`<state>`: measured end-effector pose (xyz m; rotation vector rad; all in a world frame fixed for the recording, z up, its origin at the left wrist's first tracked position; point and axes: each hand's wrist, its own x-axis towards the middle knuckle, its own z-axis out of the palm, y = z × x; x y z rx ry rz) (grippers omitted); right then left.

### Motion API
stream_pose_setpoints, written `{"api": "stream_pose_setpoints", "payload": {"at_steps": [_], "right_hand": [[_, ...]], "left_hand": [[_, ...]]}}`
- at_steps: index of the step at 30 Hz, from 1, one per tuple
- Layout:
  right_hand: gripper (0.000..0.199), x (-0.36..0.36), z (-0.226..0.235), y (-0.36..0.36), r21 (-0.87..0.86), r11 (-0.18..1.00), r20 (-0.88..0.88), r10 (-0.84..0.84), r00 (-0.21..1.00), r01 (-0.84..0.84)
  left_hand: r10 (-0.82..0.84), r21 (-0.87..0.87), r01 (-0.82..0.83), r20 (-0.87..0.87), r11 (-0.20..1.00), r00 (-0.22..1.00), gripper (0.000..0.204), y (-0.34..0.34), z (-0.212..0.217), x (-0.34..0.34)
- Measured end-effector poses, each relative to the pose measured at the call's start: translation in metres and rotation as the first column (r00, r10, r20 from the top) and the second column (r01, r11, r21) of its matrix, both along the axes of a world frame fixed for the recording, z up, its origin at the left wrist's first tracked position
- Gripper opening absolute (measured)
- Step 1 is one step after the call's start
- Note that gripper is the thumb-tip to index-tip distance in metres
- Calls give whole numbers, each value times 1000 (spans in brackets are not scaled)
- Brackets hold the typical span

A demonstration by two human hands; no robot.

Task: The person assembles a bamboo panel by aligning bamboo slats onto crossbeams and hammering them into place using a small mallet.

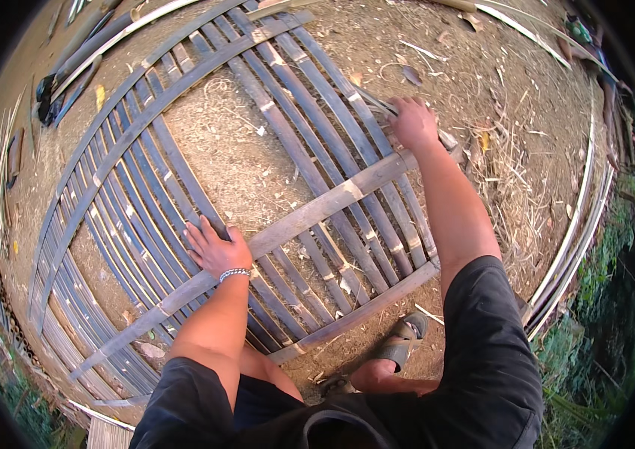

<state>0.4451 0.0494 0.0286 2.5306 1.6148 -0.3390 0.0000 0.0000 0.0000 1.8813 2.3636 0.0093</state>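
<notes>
Below, I am pressing my left hand point(213, 251) flat, fingers spread, on the bamboo lattice point(183, 179). My right hand point(412, 121) is curling loosely around a thin strip point(372, 102) at its edge. Its long slats are running diagonally away from me.

Black short sleeves, black shorts, beaded silver bracelet point(234, 274) at left wrist, grey-green sandals point(404, 338), bare forearms.

No packages, labels, signs, screens.

Can't see my right hand's point(412, 122) fingertips, they're tucked under the bamboo slats point(368, 105). Part of the mat's near edge is hidden behind my legs & shorts point(482, 352). Stuff at top right point(579, 31) is too small/warped to make out, and the dark bits top left point(55, 93) are blurry too.
</notes>
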Motion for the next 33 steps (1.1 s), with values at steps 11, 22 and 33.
{"api": "stream_pose_setpoints", "payload": {"at_steps": [11,22,33], "right_hand": [[42,72,6,-8,27,956,192,-291,937,292],[61,35,15,-53,314,926,64,-239,969,208],[50,-34,-20,-210,443,764,44,-542,839,469]], "left_hand": [[-3,-8,3,1,1000,1000,71,1,3,-2],[-1,-21,1,21,1000,1000,71,5,8,-2],[-28,10,29,-63,1000,998,68,-1,-5,-8]]}}
